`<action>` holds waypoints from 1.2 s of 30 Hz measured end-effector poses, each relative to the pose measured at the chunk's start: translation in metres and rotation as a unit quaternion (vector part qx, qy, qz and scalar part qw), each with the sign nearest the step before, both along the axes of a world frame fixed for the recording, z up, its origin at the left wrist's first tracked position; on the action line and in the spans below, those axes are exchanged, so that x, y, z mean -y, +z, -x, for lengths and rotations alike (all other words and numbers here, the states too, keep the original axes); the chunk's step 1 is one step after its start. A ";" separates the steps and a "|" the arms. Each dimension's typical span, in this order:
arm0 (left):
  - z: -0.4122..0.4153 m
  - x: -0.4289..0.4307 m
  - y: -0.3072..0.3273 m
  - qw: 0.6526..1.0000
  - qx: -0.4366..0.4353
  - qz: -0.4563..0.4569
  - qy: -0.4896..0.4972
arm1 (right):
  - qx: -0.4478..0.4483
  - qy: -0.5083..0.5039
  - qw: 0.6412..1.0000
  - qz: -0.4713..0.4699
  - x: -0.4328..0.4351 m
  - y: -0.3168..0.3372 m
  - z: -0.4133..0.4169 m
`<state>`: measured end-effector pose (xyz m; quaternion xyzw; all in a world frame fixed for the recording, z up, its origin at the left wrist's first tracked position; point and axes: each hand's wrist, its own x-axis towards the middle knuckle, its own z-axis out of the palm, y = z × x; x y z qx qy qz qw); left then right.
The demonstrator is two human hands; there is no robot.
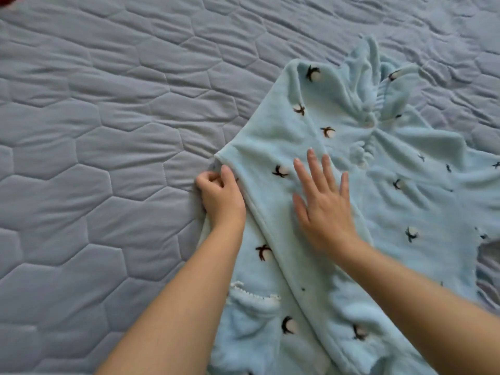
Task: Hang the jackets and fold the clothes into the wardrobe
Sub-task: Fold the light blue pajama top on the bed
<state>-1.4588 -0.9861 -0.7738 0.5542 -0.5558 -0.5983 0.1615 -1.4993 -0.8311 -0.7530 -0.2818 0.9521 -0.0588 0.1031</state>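
On the quilt (108, 131) — left hand (220, 196) pinches fleece (405, 212).

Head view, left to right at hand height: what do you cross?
Grey quilted bedspread → left hand, pinching the edge of the fleece garment → right hand, flat on it → the garment's spread-out right part.

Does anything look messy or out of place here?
Yes: the blue fleece garment lies slanted on the bed cover, its far end bunched into ridges instead of flat. No damage or spill shows.
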 end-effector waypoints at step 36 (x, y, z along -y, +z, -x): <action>0.042 -0.302 0.191 0.528 0.221 0.347 -0.743 | 0.319 -0.646 0.632 0.287 -0.366 0.117 0.047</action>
